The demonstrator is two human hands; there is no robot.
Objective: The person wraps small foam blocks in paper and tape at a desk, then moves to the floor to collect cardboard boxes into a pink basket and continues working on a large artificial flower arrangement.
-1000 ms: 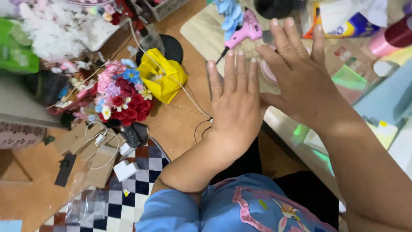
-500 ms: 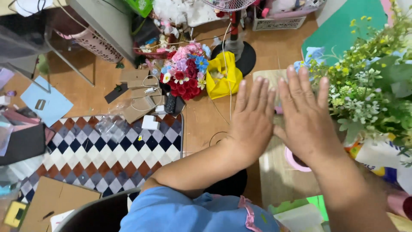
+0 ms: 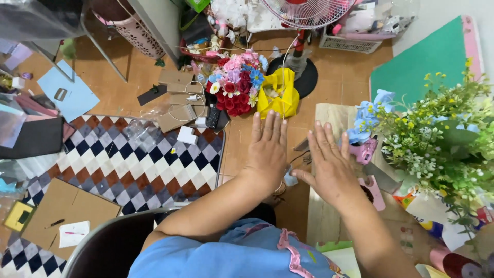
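Here, seen from above, a seated person in a blue top holds both bare hands out flat, palms down, side by side and just apart. The left hand point(image 3: 267, 149) has its four fingers straight and held close together, the thumb hidden from this view; it hovers above the brown floor point(image 3: 257, 206) and grips nothing. The right hand point(image 3: 329, 170) shows four fingers slightly fanned and the thumb stuck out toward the left hand; it hangs over the near end of a pale wooden board point(image 3: 324, 216), and whether the palm touches the board cannot be told. Neither hand pinches or holds anything.

Just beyond the left fingertips sits one crumpled yellow bag point(image 3: 278, 95), touching one bouquet of red, pink and blue artificial flowers point(image 3: 234, 87). Behind them stands one fan point(image 3: 303, 10) on a round black base. Right of the right hand lies one pink glue gun point(image 3: 365, 150), beside a sprig of blue flowers point(image 3: 368, 116) and one large bunch of green foliage with small white and yellow blossoms point(image 3: 437, 139). One green mat point(image 3: 422, 67) leans near the wall. To the left spreads one checkered rug point(image 3: 118, 164), with two sheets of cardboard, one point(image 3: 67, 206) on the rug's near corner and one point(image 3: 177, 116) at its far edge.
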